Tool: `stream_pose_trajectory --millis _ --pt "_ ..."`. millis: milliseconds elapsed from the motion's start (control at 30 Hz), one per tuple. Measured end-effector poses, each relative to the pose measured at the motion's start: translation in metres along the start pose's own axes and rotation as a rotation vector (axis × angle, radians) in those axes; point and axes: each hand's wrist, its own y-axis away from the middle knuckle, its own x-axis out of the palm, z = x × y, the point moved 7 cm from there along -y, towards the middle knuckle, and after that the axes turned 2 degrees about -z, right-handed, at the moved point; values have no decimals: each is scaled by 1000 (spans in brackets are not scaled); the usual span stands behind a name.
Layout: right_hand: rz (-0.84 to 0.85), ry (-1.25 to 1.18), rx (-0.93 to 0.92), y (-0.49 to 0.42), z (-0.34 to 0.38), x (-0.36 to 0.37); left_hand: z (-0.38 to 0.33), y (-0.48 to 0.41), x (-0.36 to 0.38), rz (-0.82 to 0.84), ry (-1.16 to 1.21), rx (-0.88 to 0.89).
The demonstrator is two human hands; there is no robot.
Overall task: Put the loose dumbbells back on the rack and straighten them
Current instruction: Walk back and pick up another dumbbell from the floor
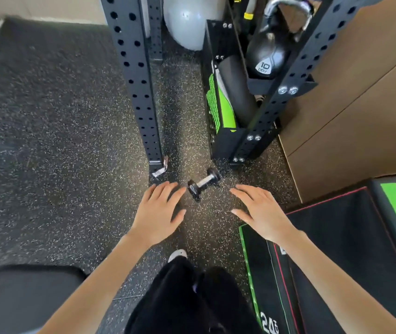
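Pick-up step: my left hand (156, 213) and right hand (262, 213) were wide, empty, near small black hex dumbbell with chrome handle (203, 183) on floor; next probably grasp handle.

The person wears loose black trousers (187, 297) of a soft, slightly fuzzy cloth. A pale grey-white shoe toe (178, 254) shows just past the trouser hem. The left hand (158, 213) and right hand (262, 213) are bare, as are both forearms (100, 273).
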Motion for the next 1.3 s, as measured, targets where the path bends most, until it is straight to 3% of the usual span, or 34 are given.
stream_pose_trajectory --millis 367,633,833,1300 --pt "204 -73 -130 -126 -101 38 14 -111 27 22 8 -140" --pt "166 -202 -182 -227 -163 97 29 -189 111 132 45 -217" --pt "283 -218 -188 -277 -202 236 78 -240 237 160 43 -208" --pt "377 -305 -156 -396 -278 661 172 -309 650 174 11 -150"
